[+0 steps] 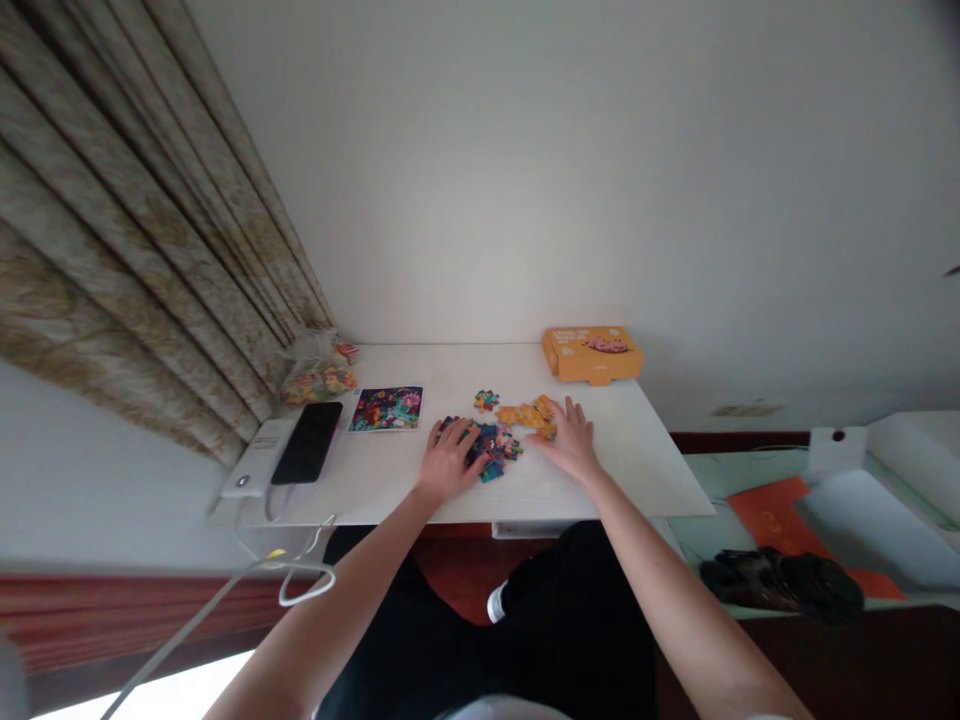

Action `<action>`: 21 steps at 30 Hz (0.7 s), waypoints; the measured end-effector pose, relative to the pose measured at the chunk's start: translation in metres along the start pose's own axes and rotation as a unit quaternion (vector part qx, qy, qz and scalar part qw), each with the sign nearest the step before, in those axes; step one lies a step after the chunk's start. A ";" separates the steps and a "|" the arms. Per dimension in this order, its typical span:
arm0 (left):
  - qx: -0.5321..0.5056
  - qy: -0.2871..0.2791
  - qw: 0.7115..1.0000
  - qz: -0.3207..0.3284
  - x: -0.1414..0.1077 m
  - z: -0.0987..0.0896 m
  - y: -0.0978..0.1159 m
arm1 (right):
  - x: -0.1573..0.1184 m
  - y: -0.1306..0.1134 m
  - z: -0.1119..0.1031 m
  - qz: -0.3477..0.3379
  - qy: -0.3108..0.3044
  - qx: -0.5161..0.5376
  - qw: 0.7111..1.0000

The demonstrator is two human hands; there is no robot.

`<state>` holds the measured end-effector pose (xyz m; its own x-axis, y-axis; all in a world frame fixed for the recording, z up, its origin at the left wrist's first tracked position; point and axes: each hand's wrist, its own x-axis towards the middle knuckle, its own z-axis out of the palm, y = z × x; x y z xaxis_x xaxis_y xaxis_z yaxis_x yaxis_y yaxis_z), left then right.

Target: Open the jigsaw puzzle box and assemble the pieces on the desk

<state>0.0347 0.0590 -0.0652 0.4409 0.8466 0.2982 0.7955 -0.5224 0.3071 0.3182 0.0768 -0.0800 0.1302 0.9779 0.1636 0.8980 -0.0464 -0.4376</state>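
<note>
White, wood-grained tabletop (637,470), against a pale wall, with a person's two bare hands over jigsaw pieces near its middle. The left hand (448,462) lies palm down on a pile of dark multicoloured pieces (497,443), thumb set apart from the loosely spread fingers. The right hand (573,440) is spread too, thumb and fingers apart around the right end of a yellow-orange group of pieces (517,414), just beside the dark pile. A small multicoloured cluster (486,400) lies just beyond. Farther back on the right stands an orange puzzle box (592,357); to the left lie a colourful picture card (386,409) and a dark-screened smartphone (307,443).

The pieces look like card: probably light, stiff and easy to slide, with tabs that could bend. Pinching opposite edges should suit single pieces; joined ones likely need support underneath.
</note>
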 end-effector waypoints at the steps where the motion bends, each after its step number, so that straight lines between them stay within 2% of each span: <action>1: 0.004 -0.002 1.000 0.000 0.000 0.001 0.001 | 0.009 -0.009 0.000 0.001 -0.031 -0.011 0.999; 5: -0.001 -0.008 1.000 -0.002 0.005 0.003 0.004 | 0.034 -0.042 0.002 0.017 -0.122 -0.053 0.991; 8: 0.000 -0.001 1.000 -0.004 0.006 0.003 0.004 | 0.041 -0.055 0.004 0.024 -0.122 -0.089 0.988; 13: 0.013 0.011 1.000 -0.001 0.005 0.007 0.003 | 0.049 -0.062 0.005 0.013 -0.125 -0.090 0.988; 17: 0.024 0.028 0.999 0.004 0.005 0.010 0.002 | 0.068 -0.062 0.006 0.050 -0.173 -0.063 0.982; 21: 0.028 0.027 0.999 0.007 0.005 0.010 0.002 | 0.088 -0.059 0.006 0.054 -0.231 -0.020 0.971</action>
<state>0.0421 0.0631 -0.0723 0.4309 0.8313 0.3509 0.8120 -0.5269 0.2512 0.2744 0.1664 -0.0449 0.0303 0.9537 -0.2992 0.9064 -0.1524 -0.3939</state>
